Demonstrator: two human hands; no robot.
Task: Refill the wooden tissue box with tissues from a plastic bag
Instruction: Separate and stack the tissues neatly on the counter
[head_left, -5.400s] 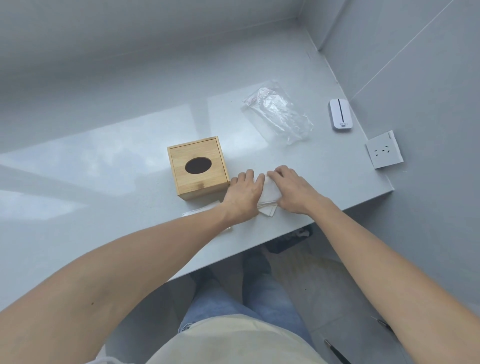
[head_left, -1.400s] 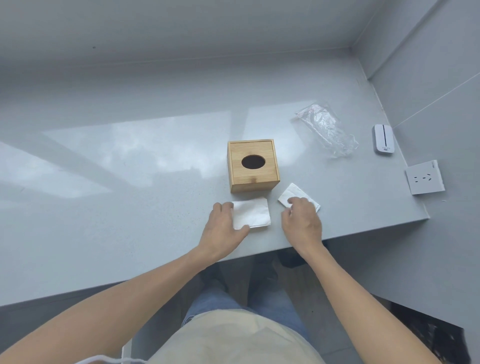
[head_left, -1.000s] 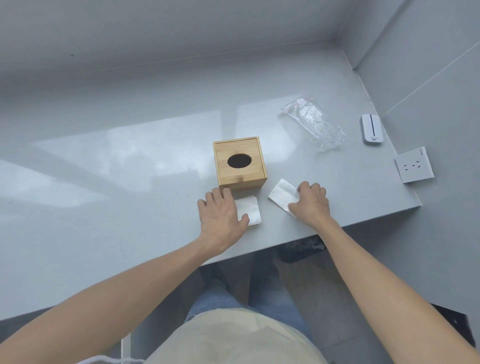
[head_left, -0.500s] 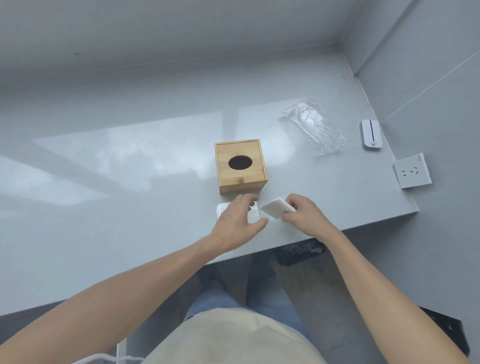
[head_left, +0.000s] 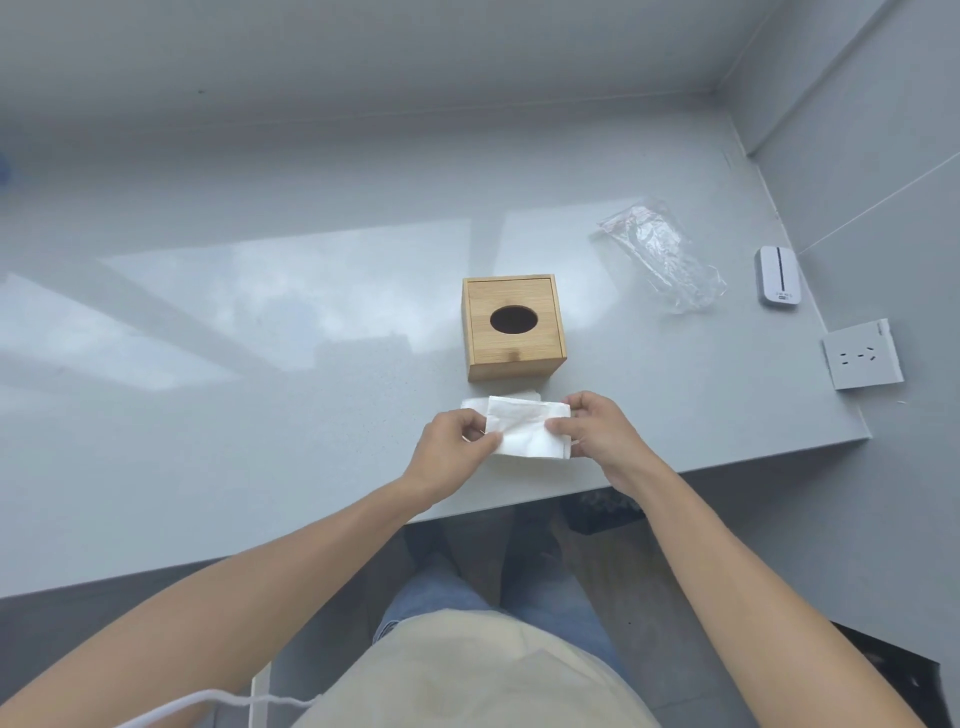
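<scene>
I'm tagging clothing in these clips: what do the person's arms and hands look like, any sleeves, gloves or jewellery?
Both forearms are bare to the frame edge, with no sleeves in view. The left hand and right hand wear no gloves, rings or watch that I can see.

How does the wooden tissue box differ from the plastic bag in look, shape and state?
The wooden tissue box is opaque and tan; the plastic bag is clear. The box is a rigid cube standing upright with a dark oval opening on top; the bag lies flat and crumpled. The box sits nearer the hands; the bag lies farther back to the right. Both rest untouched on the grey counter.
</scene>
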